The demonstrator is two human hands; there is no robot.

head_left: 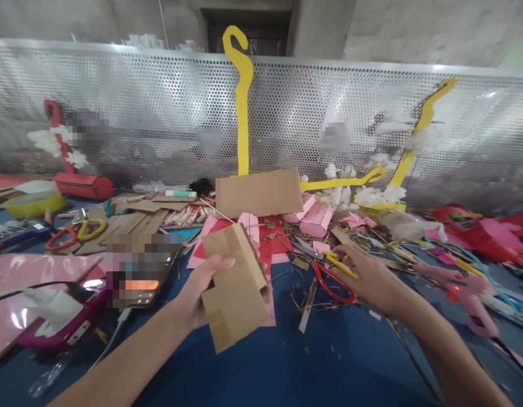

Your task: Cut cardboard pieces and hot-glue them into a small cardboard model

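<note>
My left hand [201, 288] grips a folded piece of brown cardboard [234, 299] over the blue table, thumb on its front face. To the right, my right hand [357, 271] has its fingers closed around the yellow handle of a pair of scissors [318, 254]. The red handle loop hangs below the hand, and the blades point left. Behind the hands stands a brown cardboard panel [258, 193], with a tall yellow hooked strip [243, 113] rising behind it. Red and pink paper [275, 243] lies between the hands.
A phone [149, 271] and a purple power strip [70, 322] with plugs lie left. Red-and-yellow scissors [91, 229] rest behind them. At the right lies a pink glue gun [465, 291] with a cable. A perforated metal panel [287, 113] stands behind.
</note>
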